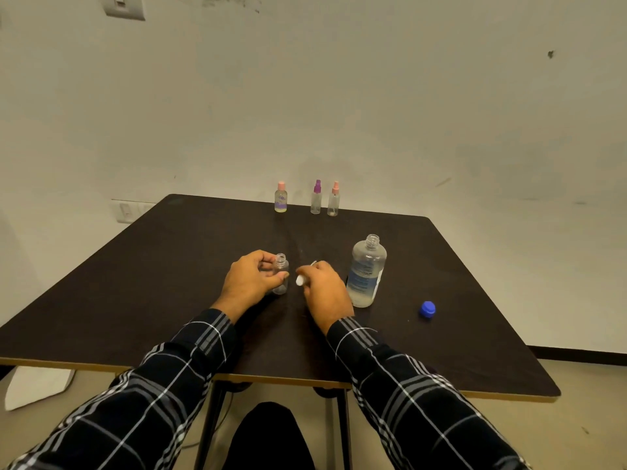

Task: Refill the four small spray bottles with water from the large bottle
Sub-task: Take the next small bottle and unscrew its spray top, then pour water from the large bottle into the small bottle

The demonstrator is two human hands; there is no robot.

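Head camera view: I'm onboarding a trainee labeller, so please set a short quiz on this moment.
1. True or false: the large bottle is capped.
2. How many spray bottles stand at the far edge of the table with their tops on?
3. The left hand grips: A the open small bottle; B a sponge; C nothing.
Key: 1 false; 2 three; 3 A.
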